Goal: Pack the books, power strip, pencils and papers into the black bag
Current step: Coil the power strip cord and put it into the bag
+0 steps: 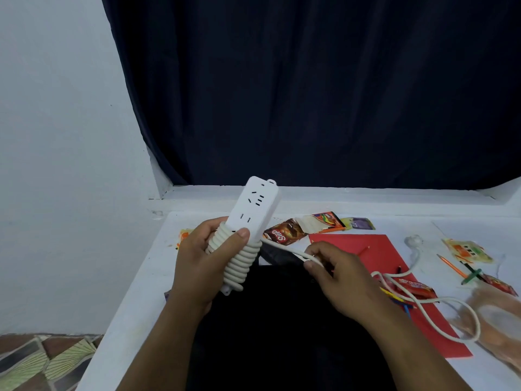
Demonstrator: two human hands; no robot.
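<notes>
Dark curtain [324, 88] across the whole back, hanging down to a white sill [338, 197]; pale wall [56, 122] on the left. White table [135, 292] below, its left edge running diagonally down toward a patch of patterned floor [42, 359] in the bottom-left corner. Bare tabletop along that left edge, cluttered on the right side.

Black bag [282, 334] lying in the middle of the table, between the two forearms, its top edge just under the hands. Red paper [375, 249] flat to the right of the bag, partly under loose cord and a few pencils [397, 301].

Power strip [253, 213] held up above the bag's far-left corner, tilted with its free end toward the sill, lower half wrapped in tight cord coils. Left hand [205, 261] curled round the coiled part, thumb pressed over the front. Right hand [341, 275] pinching the loose white cord [284, 248] between thumb and fingers, just right of the strip; the rest of the cord trailing in loops across the red paper to the table's right side.

Snack wrappers [284, 234] beyond the bag near the sill, an orange pencil [451, 266] well to the right.
</notes>
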